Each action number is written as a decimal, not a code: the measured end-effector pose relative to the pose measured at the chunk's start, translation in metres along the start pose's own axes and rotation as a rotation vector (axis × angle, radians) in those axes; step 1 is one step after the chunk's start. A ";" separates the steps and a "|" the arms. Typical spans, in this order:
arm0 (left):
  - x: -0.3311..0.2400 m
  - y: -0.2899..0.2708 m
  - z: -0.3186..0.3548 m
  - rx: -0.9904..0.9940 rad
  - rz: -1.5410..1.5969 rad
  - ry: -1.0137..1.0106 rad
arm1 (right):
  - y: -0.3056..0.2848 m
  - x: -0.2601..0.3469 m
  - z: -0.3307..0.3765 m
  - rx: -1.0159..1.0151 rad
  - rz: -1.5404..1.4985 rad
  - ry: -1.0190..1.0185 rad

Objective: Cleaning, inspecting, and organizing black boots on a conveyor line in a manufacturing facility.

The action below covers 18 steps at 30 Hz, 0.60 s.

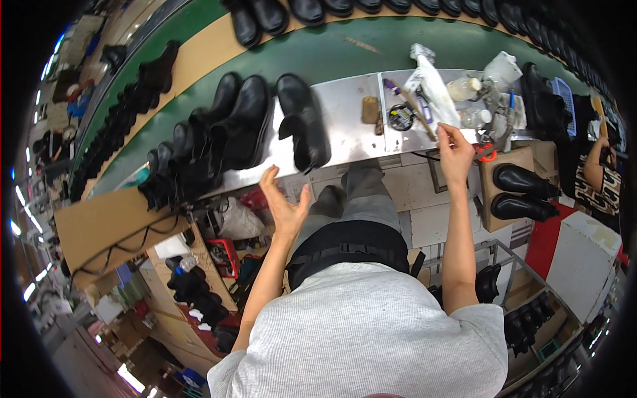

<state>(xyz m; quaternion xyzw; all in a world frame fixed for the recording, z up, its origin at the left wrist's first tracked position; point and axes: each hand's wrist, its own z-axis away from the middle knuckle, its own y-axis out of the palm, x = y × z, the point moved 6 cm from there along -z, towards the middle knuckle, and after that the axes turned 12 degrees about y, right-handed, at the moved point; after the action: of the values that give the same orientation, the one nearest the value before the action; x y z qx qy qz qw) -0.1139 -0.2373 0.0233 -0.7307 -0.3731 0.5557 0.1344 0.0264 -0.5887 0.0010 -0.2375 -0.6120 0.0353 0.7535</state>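
My left hand [286,207] is held just in front of the metal bench edge, its fingers and thumb apart with nothing between them. Just beyond it a black ankle boot [304,119] lies on the metal bench top [348,126]. On the right, my right hand [455,156] pinches the near end of a white cloth [434,86], which stretches away over the bench. Close to those fingers lie a thin wooden-handled tool [415,106] and a round black tin [401,117]. A pair of black boots [249,119] stands to the left of the single boot.
A brown block [370,110], small bottles [463,88] and a red-handled tool [487,152] sit along the bench. Behind runs a green conveyor [279,56] with rows of boots. Two black boots [524,192] rest on cardboard at right. A co-worker's arm [595,162] shows far right.
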 end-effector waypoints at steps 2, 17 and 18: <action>0.016 -0.017 0.032 0.043 0.038 -0.057 | 0.011 -0.004 0.024 0.010 -0.055 0.058; -0.185 -0.386 0.058 0.154 1.397 0.324 | 0.197 0.068 0.246 1.314 0.443 -0.649; -0.199 -0.388 0.070 0.108 1.389 0.344 | 0.206 0.082 0.247 1.333 0.517 -0.665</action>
<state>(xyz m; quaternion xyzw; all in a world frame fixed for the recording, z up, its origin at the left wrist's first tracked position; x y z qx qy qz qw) -0.3519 -0.1250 0.3774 -0.8689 0.2326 0.4077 -0.1572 -0.1362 -0.3004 0.0272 0.1527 -0.5802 0.6382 0.4824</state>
